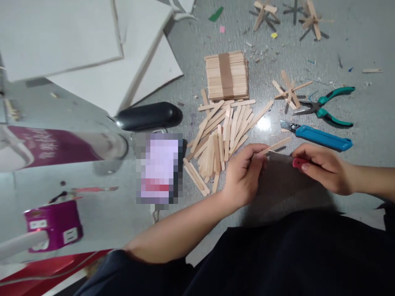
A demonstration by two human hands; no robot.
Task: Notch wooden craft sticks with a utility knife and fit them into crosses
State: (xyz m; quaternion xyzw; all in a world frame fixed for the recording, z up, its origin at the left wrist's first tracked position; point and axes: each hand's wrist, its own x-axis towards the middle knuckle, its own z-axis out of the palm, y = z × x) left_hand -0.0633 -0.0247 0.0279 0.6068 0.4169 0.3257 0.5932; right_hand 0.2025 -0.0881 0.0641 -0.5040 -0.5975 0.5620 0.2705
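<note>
My left hand (pixel 247 172) pinches a flat wooden craft stick (pixel 279 144), which points up and to the right. In my right hand (pixel 324 167) is a small knife (pixel 281 156) with a red handle; its blade reaches left, and the tip lies at the stick, though whether it touches I cannot tell. Loose craft sticks (pixel 216 144) lie in a heap beside my left hand. A blue box cutter (pixel 322 136) with its blade out rests just above my right hand. Green-handled pliers (pixel 321 106) lie beyond it, near a star-shaped piece of crossed sticks (pixel 290 91).
A banded bundle of craft sticks (pixel 226 76) stands behind the heap. More crossed-stick pieces (pixel 313 20) are at the far edge. Left are a phone (pixel 160 168), a black case (pixel 149 116), white boards (pixel 61 37), a purple power socket (pixel 55 226) and a fallen cup-like container (pixel 61 148).
</note>
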